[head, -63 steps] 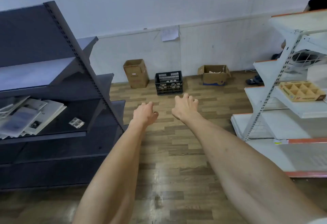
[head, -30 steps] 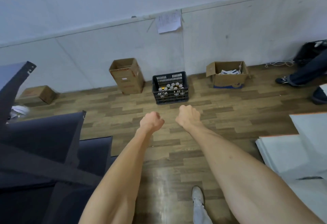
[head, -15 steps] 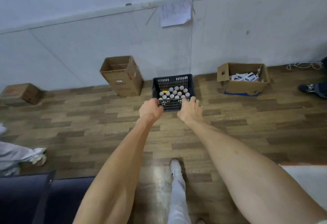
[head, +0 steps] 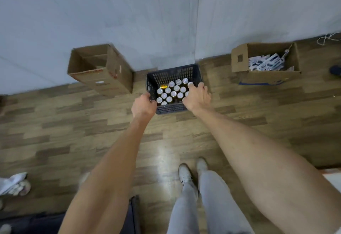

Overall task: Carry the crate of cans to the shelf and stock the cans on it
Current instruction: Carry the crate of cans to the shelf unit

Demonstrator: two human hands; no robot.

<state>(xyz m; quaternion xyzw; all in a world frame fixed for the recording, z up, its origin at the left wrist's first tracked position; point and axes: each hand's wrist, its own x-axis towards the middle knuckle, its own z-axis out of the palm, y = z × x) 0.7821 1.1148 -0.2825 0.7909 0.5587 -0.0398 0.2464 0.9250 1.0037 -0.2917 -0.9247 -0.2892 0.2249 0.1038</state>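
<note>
A dark plastic crate (head: pixel 171 73) stands on the wooden floor against the white wall, holding several upright cans (head: pixel 173 93) with silver tops. My left hand (head: pixel 144 105) grips the crate's left rim, fingers curled over the edge. My right hand (head: pixel 197 98) grips the right rim, its fingers reaching down inside past the cans. The crate rests on the floor. No shelf shows in this view.
An open, empty cardboard box (head: pixel 100 69) stands left of the crate. Another open box (head: pixel 265 63) with white packets sits to the right. My legs and white shoes (head: pixel 186 174) are below. Someone else's shoe (head: pixel 18 187) lies at the left edge.
I have walked from between the shelves up to the crate. Both hands, held in front earlier, have reached down and taken hold of the crate's two side rims.
</note>
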